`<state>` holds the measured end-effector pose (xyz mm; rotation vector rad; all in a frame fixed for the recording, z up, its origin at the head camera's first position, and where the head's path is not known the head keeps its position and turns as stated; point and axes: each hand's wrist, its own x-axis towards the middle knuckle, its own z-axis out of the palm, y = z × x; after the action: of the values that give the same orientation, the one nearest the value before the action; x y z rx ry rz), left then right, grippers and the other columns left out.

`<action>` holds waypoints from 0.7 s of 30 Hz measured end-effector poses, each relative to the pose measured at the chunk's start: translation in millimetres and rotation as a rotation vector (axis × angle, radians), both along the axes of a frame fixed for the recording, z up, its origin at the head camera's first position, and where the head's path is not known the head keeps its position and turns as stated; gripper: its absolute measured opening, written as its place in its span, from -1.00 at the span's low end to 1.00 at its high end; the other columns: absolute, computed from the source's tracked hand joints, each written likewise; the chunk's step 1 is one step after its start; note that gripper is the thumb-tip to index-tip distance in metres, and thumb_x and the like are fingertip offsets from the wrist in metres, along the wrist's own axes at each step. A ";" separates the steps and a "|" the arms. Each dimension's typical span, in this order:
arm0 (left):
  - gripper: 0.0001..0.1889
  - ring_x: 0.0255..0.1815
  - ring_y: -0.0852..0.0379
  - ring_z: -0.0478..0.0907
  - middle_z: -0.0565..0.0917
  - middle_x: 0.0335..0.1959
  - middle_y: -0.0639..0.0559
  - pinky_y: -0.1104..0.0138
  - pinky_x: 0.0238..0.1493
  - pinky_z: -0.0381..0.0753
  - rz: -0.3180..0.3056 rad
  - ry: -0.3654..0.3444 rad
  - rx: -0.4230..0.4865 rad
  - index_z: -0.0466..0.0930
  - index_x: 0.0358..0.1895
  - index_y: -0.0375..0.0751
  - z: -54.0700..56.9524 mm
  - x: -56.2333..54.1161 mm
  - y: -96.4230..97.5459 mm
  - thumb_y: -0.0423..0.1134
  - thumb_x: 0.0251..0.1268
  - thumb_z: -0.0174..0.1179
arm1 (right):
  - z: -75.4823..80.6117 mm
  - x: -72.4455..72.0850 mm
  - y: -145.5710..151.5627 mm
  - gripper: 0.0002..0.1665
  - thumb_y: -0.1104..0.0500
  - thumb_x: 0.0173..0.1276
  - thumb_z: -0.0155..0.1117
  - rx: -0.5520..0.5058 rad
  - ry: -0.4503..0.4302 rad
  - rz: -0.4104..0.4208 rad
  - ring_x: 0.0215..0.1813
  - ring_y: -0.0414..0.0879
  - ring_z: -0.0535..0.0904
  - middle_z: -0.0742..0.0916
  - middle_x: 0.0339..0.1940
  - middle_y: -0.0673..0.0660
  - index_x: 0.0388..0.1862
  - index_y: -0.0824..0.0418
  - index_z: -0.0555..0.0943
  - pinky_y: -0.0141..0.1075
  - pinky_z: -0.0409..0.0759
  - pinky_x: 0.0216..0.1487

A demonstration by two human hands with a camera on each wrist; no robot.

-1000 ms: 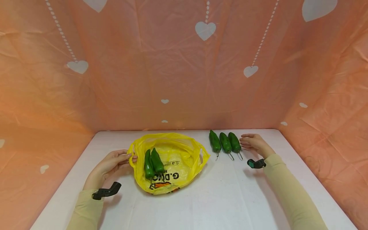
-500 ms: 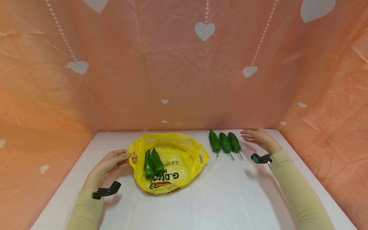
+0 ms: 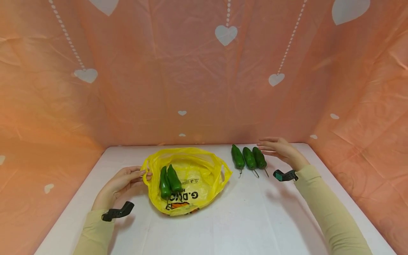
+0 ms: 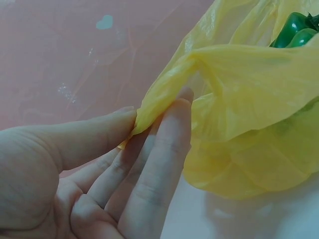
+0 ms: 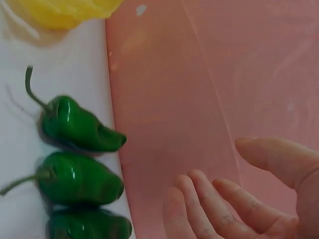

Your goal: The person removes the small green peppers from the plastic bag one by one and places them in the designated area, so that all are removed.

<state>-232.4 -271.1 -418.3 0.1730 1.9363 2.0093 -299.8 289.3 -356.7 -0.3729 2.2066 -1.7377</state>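
Note:
My left hand (image 3: 122, 182) pinches the left handle of a yellow plastic bag (image 3: 204, 166) between thumb and fingers; the left wrist view shows the twisted handle (image 4: 164, 97) in that pinch. The bag lies mouth wide, with printed lettering inside view. Two green peppers (image 3: 165, 184) rest in it side by side. Three more green peppers (image 3: 250, 158) lie in a row at the table's back, stems toward the front. Over the rightmost pepper (image 3: 259, 158) hovers my right hand (image 3: 280, 148), fingers spread and holding nothing. In the right wrist view its thumb and fingers are apart.
A white-covered table (image 3: 236, 219) carries everything. Orange-pink cloth (image 3: 204, 88) with white hearts stands behind the table and along both sides. A black wrist device (image 3: 118, 211) sits on the left forearm, another wrist device (image 3: 285, 175) on the right.
My right hand first drew slightly back to the right, then came left and up over the rightmost pepper. The left hand, the bag and the peppers look unmoved.

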 end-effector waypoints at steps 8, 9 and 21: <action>-0.45 -0.11 0.12 0.66 0.70 -0.14 -0.09 0.28 -0.01 0.62 0.009 -0.009 -0.012 0.07 0.27 -0.78 -1.0 1.4 0.6 -0.35 0.47 0.00 | 4.0 -2.4 -18.6 -0.39 0.23 0.48 0.08 -0.003 -0.023 -0.008 0.35 0.29 0.29 0.29 0.40 0.42 0.40 0.45 0.21 0.02 0.32 0.33; -0.44 -0.10 0.12 0.66 0.70 -0.13 -0.09 0.28 -0.01 0.61 0.009 -0.008 -0.011 0.07 0.28 -0.78 -1.2 1.5 0.4 -0.35 0.47 0.00 | 4.6 -2.2 -20.6 -0.39 0.22 0.47 0.10 0.006 -0.019 -0.009 0.34 0.27 0.31 0.31 0.40 0.40 0.39 0.43 0.22 0.00 0.34 0.33; -0.48 -0.10 0.11 0.66 0.70 -0.13 -0.09 0.28 0.00 0.61 0.013 -0.003 0.011 0.11 0.26 -0.75 -3.2 1.4 0.4 -0.34 0.48 -0.02 | 4.5 -1.2 -48.1 -0.40 0.26 0.46 0.10 -0.058 -0.031 0.036 0.23 0.19 0.44 0.42 0.30 0.40 0.39 0.43 0.22 0.05 0.36 0.30</action>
<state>-230.9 -270.8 -421.5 0.1610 1.9299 2.0276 -301.0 241.3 -352.2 -0.3943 2.1184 -1.7800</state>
